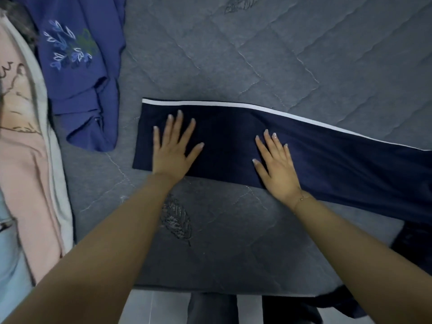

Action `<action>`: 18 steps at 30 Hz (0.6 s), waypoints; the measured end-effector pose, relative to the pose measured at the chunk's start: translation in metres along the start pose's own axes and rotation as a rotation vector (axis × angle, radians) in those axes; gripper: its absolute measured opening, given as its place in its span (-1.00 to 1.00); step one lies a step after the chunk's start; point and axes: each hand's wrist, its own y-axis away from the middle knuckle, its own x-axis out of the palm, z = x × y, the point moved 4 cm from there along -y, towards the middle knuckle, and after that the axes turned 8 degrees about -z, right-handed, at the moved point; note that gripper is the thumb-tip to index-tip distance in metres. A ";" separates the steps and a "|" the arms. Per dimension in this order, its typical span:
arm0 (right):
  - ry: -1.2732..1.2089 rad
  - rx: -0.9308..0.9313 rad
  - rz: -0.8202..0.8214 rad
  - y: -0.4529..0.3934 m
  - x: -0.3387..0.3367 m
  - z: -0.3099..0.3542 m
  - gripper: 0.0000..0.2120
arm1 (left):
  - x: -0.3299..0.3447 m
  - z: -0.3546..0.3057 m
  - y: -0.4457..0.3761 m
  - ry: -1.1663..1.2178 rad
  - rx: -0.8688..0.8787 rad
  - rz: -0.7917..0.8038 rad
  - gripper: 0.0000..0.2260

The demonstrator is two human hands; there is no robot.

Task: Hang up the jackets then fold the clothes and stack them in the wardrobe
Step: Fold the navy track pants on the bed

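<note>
Bare quilt (pixel 257 54) beyond navy trousers (pixel 233 146); blue garment (pixel 88 78) crowds left.

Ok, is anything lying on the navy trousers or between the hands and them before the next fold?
Nothing visible. The left hand and right hand both rest flat on the navy trousers, which lie on the grey quilt. The blue embroidered garment sits apart, to the left. The wardrobe is out of view.

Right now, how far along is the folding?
Done: nothing visibly stacked; no wardrobe in view. In hand: left hand and right hand press flat on the navy trousers, laid lengthwise. Left: blue embroidered top and pink garment lie unfolded.
</note>
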 end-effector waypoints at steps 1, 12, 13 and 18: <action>-0.015 0.000 0.004 0.001 -0.004 -0.002 -0.48 | -0.001 0.001 0.001 -0.024 -0.054 0.027 -0.39; -0.307 0.225 -0.091 0.075 -0.126 -0.143 -0.57 | -0.040 -0.219 -0.012 0.137 0.013 0.059 -0.52; -0.299 0.229 -0.104 0.085 -0.139 -0.167 -0.58 | -0.035 -0.251 -0.013 0.151 0.045 0.072 -0.52; -0.219 0.270 -0.135 0.130 -0.209 -0.311 -0.64 | 0.001 -0.417 -0.018 0.228 0.136 0.134 -0.54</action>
